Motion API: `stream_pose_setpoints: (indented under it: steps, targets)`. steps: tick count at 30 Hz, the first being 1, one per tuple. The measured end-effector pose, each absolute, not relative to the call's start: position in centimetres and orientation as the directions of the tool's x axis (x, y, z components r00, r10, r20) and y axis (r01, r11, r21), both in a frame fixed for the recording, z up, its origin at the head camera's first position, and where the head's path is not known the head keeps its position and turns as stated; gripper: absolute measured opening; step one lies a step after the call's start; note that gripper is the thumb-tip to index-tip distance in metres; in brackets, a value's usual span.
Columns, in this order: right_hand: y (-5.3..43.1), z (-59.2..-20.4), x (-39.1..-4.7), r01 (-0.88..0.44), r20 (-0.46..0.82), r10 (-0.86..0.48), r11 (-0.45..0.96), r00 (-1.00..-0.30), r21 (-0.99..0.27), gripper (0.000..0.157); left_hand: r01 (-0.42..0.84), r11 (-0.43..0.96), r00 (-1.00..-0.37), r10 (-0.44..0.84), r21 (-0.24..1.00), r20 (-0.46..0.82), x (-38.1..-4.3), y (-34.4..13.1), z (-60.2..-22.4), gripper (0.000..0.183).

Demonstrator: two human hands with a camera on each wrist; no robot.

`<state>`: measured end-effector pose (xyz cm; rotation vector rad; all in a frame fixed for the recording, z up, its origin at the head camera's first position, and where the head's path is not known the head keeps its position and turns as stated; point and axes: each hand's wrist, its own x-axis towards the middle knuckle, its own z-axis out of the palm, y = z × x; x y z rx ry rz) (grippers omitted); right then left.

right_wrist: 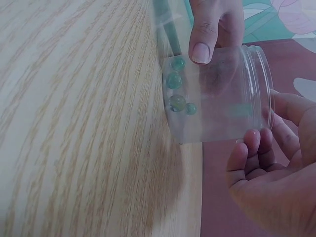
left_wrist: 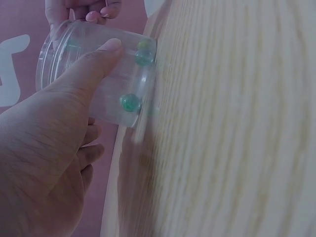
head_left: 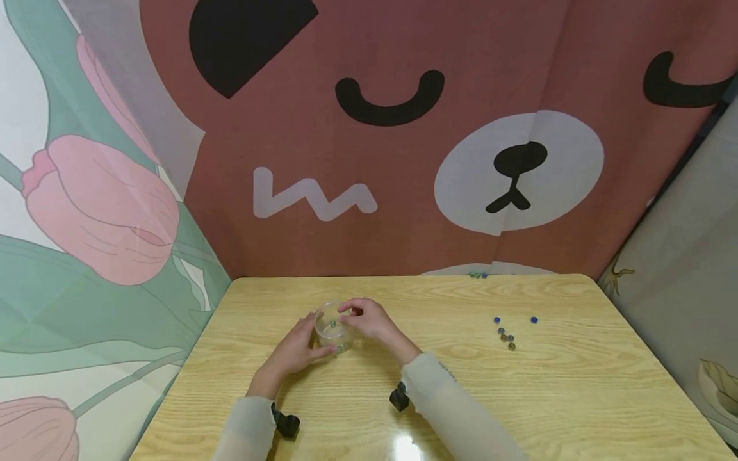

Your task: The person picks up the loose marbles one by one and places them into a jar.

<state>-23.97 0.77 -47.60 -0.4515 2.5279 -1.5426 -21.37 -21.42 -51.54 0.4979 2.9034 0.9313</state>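
Observation:
A clear plastic jar (head_left: 340,339) stands upright on the wooden table, with several green marbles (right_wrist: 174,80) at its bottom. My left hand (head_left: 296,346) grips its side, the thumb (left_wrist: 101,61) laid across the near wall. Over the open mouth is my right hand (head_left: 369,318), index finger and thumb apart at the rim and the other fingers curled. Nothing shows between those fingertips. Inside the jar, just below the mouth, a green streak (right_wrist: 239,109) shows in both wrist views, like a marble blurred in motion.
To the right on the table (head_left: 576,397) lie a blue marble (head_left: 533,319), another blue marble (head_left: 497,319) and several grey and brownish marbles (head_left: 503,337). A few green and blue marbles (head_left: 477,274) sit at the far edge, against the bear-print curtain (head_left: 403,237).

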Motion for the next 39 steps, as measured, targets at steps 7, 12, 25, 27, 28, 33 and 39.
stream_pose_setpoints:
  steps: [7, 12, 25, 27, 28, 33, 39]
  targets:
    - [0.8, -47.7, -23.9, -0.177, 0.034, -0.327, 0.419, -0.944, -0.891, 0.026, 0.274, 0.769, -0.951, 0.307, 0.577, 0.043, -21.3, -21.4, -51.5, 0.099]
    - [0.9, -47.7, -23.8, -0.176, 0.035, -0.327, 0.412, -0.944, -0.894, 0.027, 0.273, 0.767, -0.951, 0.308, 0.58, 0.04, -21.2, -21.4, -51.6, 0.099]
    - [1.6, -47.2, -23.7, -0.153, 0.03, -0.297, 0.399, -0.954, -0.904, 0.025, 0.259, 0.77, -0.955, 0.295, 0.583, 0.035, -21.2, -21.3, -51.6, 0.099]
    - [1.9, -47.1, -23.8, -0.162, 0.044, -0.29, 0.399, -0.956, -0.902, 0.023, 0.267, 0.766, -0.953, 0.301, 0.584, 0.041, -21.2, -21.3, -51.5, 0.099]
    - [2.0, -47.0, -23.8, -0.166, 0.05, -0.286, 0.399, -0.957, -0.902, 0.023, 0.272, 0.764, -0.952, 0.304, 0.585, 0.045, -21.2, -21.3, -51.5, 0.099]
    - [3.0, -46.8, -24.0, -0.176, 0.066, -0.279, 0.392, -0.958, -0.903, 0.022, 0.274, 0.76, -0.95, 0.307, 0.589, 0.046, -21.2, -21.4, -51.4, 0.099]
    - [4.0, -46.9, -23.9, -0.166, 0.063, -0.265, 0.386, -0.962, -0.907, 0.023, 0.27, 0.766, -0.952, 0.302, 0.583, 0.044, -21.3, -21.5, -51.7, 0.101]
